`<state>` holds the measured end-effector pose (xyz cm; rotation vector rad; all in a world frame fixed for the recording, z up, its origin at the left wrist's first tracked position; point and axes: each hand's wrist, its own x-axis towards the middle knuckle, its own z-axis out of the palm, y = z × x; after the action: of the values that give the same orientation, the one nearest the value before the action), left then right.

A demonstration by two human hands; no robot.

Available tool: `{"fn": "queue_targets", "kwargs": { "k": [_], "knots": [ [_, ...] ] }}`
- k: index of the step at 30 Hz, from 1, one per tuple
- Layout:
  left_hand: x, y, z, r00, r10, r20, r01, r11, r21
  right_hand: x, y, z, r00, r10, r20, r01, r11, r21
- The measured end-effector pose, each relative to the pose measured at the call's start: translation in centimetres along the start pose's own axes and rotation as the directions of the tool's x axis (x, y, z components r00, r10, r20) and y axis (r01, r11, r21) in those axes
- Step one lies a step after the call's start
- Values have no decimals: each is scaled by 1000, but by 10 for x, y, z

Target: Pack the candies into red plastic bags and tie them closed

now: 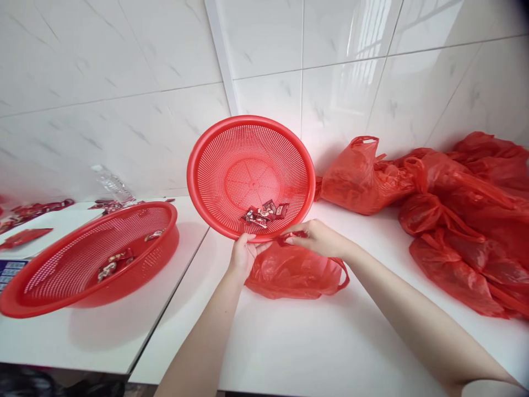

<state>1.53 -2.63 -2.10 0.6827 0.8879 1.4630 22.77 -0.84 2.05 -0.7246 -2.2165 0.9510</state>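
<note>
A round red perforated basket (231, 160) stands tilted toward me on a white counter, its far side raised against the tiled wall. Several wrapped candies (264, 213) lie bunched at its low near edge. My left hand (243, 255) grips the basket's near rim. My right hand (316, 237) pinches the handle of a red plastic bag (293, 273) right at that rim. The bag lies on the counter just under the rim, its mouth toward the candies.
A second red basket (61, 275) with a few candies sits on the white table at the left, a gap between table and counter. More red plastic bags (454, 220) are heaped at the right against the wall. Red packets (25, 237) lie far left.
</note>
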Motion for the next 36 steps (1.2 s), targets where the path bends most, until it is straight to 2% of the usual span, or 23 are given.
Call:
{"fn": "queue_targets", "kwargs": {
  "k": [2,3,5,8,10,14,16,18,19,21,22,23,25,27,28,36],
  "knots": [
    [-1,-1,2,1000,-4,8,4,1000,13,1,1,3,999,6,48,-3,998,-65],
    [-2,-2,3,1000,-2,9,2,1000,20,1,2,5,999,17,35,-13,995,-103],
    [-5,-5,7,1000,6,11,-6,999,31,2,4,7,999,10,-47,-17,985,-170],
    [-12,-17,17,999,21,24,-22,999,24,4,10,11,973,-77,-219,22,970,-244],
    [-18,-29,24,999,24,32,-25,1000,3,4,15,16,960,-96,-264,19,960,-280],
    [-29,-51,32,995,-27,94,31,999,-44,5,30,25,961,17,-276,-129,910,-395],
    [-30,-56,31,991,-55,125,61,997,-46,6,36,25,954,54,-296,-175,899,-401],
    [-30,-56,30,991,-61,119,67,997,-42,8,40,21,938,89,-336,-198,931,-308],
    [-29,-54,29,992,-60,109,65,997,-42,10,41,18,926,125,-356,-207,958,-200],
    [-26,-49,27,995,-48,88,52,998,-43,14,41,11,893,252,-372,-206,965,160],
    [-24,-46,27,996,-40,78,43,998,-42,15,39,8,878,327,-349,-188,907,376],
    [-23,-43,26,997,-32,70,35,999,-41,17,38,5,864,396,-311,-161,802,575],
    [-21,-38,26,998,-20,51,22,999,-46,18,32,0,836,503,-219,-111,546,831],
    [-20,-34,26,999,-1,38,3,998,-58,18,26,-2,818,557,-145,-99,384,918],
    [-19,-33,26,999,12,34,-10,998,-64,17,24,-3,815,565,-130,-98,354,930],
    [-19,-29,26,999,22,33,-19,997,-72,14,21,2,863,469,-191,-55,461,885]
  ]
}}
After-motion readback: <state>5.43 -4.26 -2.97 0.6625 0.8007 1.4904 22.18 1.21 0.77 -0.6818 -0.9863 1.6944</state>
